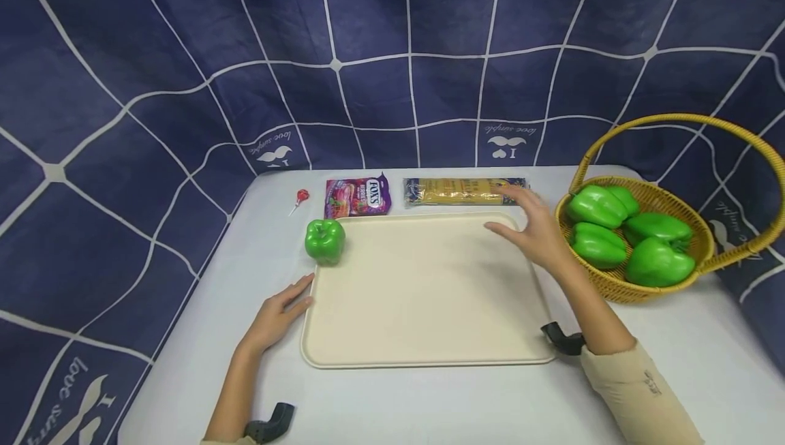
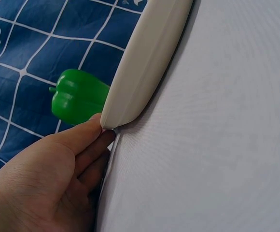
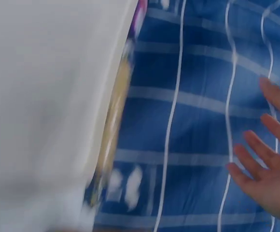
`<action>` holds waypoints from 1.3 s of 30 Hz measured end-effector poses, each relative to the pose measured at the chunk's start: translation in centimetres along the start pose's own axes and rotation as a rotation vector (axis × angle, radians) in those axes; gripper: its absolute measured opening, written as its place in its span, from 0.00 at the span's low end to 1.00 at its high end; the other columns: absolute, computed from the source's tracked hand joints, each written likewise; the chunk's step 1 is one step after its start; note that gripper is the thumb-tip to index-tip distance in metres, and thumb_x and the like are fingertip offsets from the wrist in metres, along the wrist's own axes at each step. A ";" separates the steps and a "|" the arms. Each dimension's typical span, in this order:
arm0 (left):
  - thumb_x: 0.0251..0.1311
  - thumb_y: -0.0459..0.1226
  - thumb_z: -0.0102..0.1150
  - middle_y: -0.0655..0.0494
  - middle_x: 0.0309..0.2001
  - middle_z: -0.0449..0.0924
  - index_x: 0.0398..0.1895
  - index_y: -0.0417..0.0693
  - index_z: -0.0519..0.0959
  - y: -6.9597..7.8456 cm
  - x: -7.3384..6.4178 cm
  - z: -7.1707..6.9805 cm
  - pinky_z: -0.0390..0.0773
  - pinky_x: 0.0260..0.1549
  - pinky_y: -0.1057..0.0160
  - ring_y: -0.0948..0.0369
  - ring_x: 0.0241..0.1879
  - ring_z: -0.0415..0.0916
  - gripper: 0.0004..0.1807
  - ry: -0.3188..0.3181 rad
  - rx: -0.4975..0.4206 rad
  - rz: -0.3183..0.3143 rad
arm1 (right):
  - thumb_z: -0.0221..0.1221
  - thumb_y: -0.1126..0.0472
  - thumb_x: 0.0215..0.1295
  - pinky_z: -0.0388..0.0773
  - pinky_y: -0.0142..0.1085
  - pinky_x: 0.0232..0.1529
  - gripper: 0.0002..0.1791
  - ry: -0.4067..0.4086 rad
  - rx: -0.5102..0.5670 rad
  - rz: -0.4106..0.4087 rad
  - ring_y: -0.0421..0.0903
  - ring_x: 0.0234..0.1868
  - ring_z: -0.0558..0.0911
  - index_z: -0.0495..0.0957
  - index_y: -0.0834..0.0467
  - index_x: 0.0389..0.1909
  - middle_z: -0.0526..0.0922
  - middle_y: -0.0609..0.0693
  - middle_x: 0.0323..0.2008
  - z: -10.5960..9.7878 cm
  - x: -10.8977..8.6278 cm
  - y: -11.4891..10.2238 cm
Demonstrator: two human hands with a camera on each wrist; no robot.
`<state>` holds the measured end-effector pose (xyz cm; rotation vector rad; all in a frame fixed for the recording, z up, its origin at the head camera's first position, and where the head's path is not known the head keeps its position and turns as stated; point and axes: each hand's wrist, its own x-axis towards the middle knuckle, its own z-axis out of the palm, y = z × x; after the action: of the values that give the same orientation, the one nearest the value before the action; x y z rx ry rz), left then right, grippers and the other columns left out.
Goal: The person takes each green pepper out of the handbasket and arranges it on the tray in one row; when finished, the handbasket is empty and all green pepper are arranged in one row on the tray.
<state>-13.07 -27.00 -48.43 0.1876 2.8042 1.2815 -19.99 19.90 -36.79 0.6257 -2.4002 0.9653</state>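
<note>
My left hand (image 1: 274, 317) rests beside the left side of a cream tray (image 1: 423, 288), its thumb and forefinger apart and at the edge. From the left wrist view, the hand (image 2: 58, 164) has its fingertips right at the rim of the tray (image 2: 140, 63). A green bell pepper (image 1: 325, 241) sits at the tray's far left corner. Over the far right part of the tray, my right hand (image 1: 540, 230) is spread with nothing in it. The right wrist view also catches that hand (image 3: 270, 159) with fingers apart.
A yellow wicker basket (image 1: 619, 292) with a tall handle holds several green bell peppers (image 1: 659, 262) on the right. Behind the tray lie a purple Fox's candy bag (image 1: 358, 197) and a long yellow packet (image 1: 454, 191). A red lollipop (image 1: 302, 195) lies farther left.
</note>
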 end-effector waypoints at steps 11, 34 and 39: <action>0.63 0.51 0.52 0.53 0.67 0.59 0.65 0.63 0.65 -0.3 -0.1 0.0 0.52 0.63 0.42 0.49 0.67 0.53 0.27 0.001 -0.009 0.001 | 0.72 0.66 0.43 0.61 0.56 0.57 0.39 0.233 -0.253 0.175 0.65 0.56 0.65 0.68 0.65 0.59 0.69 0.66 0.56 -7.3 -2.7 8.6; 0.63 0.51 0.51 0.54 0.67 0.59 0.66 0.63 0.65 -0.4 -0.1 0.1 0.54 0.63 0.44 0.50 0.67 0.54 0.27 -0.002 -0.009 0.018 | 0.69 0.48 0.48 0.58 0.67 0.50 0.43 -0.081 -0.432 0.349 0.73 0.55 0.62 0.64 0.62 0.63 0.66 0.72 0.57 -8.7 -2.4 12.8; 0.63 0.51 0.51 0.53 0.67 0.59 0.66 0.62 0.65 -0.2 -0.1 0.0 0.54 0.63 0.44 0.50 0.66 0.54 0.27 0.003 -0.002 0.012 | 0.70 0.49 0.46 0.56 0.63 0.56 0.44 0.014 -0.365 0.335 0.69 0.58 0.62 0.65 0.60 0.64 0.68 0.67 0.59 -9.4 -2.9 11.5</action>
<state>-12.95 -27.14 -48.63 0.2024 2.8080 1.2880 -21.85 34.84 -38.24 0.0846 -2.6258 0.6207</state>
